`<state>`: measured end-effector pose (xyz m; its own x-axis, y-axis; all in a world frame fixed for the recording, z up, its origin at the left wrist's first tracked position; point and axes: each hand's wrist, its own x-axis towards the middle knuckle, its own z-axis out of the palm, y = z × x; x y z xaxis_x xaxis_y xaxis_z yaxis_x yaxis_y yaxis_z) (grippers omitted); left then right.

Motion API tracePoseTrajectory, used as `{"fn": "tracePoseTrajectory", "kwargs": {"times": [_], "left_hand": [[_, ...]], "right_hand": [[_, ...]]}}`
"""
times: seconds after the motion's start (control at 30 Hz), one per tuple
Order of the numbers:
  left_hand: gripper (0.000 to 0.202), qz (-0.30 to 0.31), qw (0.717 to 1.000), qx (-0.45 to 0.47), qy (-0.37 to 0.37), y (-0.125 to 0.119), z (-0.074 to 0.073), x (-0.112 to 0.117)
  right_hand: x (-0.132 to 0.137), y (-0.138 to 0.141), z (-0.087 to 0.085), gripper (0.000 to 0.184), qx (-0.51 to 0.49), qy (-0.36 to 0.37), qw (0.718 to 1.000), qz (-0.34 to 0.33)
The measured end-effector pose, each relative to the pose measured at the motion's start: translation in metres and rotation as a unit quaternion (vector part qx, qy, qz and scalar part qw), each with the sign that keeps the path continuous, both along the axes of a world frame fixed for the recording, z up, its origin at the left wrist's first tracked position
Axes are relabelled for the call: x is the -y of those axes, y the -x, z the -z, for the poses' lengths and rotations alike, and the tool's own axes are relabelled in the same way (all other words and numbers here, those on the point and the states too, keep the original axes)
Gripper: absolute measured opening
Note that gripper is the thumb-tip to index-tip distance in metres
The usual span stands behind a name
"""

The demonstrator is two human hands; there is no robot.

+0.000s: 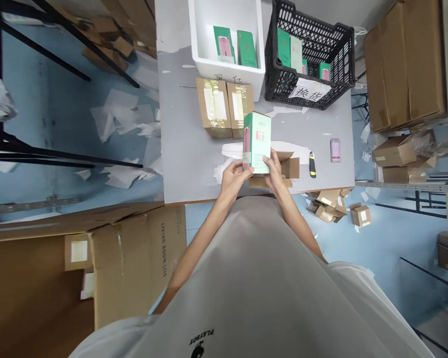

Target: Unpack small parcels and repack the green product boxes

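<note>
A green product box with a pink item printed on its side is held upright over the near edge of the table. Its lower left corner is gripped by my left hand, and its lower right side by my right hand. Behind and below it lies an open brown cardboard box, partly hidden by the green box and my right hand. White wrapping paper is spread on the table behind my hands.
Two taped cartons stand before a white bin holding green boxes. A black crate with more green boxes is beside it. A utility knife and a small pink box lie on the right of the table.
</note>
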<state>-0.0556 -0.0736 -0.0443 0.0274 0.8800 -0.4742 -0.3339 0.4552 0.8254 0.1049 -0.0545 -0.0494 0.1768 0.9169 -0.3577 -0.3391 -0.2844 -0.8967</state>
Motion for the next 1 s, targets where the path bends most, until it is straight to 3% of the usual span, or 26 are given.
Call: {"fn": "tracePoseTrajectory", "kwargs": {"times": [0.13, 0.3, 0.4, 0.5, 0.63, 0.87, 1.0], "left_hand": [[0.056, -0.013, 0.988, -0.135, -0.075, 0.014, 0.005, 0.000], [0.061, -0.002, 0.936, -0.288, -0.202, 0.020, -0.008, 0.008], [0.058, 0.029, 0.950, -0.239, -0.198, 0.020, -0.012, 0.009], [0.055, 0.055, 0.992, -0.073, -0.091, 0.017, -0.005, 0.003], [0.071, 0.092, 0.994, 0.065, 0.011, 0.005, 0.009, -0.002], [0.081, 0.032, 0.999, -0.001, 0.003, -0.041, 0.013, 0.007], [0.078, -0.007, 0.999, -0.036, -0.006, -0.068, 0.016, 0.013]], "right_hand": [[-0.004, 0.005, 0.001, 0.086, 0.064, -0.022, 0.997, -0.025], [-0.005, 0.019, 0.000, 0.089, 0.119, -0.036, 0.990, -0.061], [0.001, 0.019, 0.001, 0.086, 0.127, -0.027, 0.991, -0.036], [0.009, 0.008, 0.002, 0.077, 0.104, -0.011, 0.994, -0.008], [0.015, -0.011, 0.002, 0.074, 0.037, 0.002, 0.999, 0.006], [0.008, -0.057, 0.008, 0.076, 0.036, -0.003, 0.996, -0.087], [0.002, -0.083, 0.014, 0.096, 0.072, -0.033, 0.990, -0.114]]}}
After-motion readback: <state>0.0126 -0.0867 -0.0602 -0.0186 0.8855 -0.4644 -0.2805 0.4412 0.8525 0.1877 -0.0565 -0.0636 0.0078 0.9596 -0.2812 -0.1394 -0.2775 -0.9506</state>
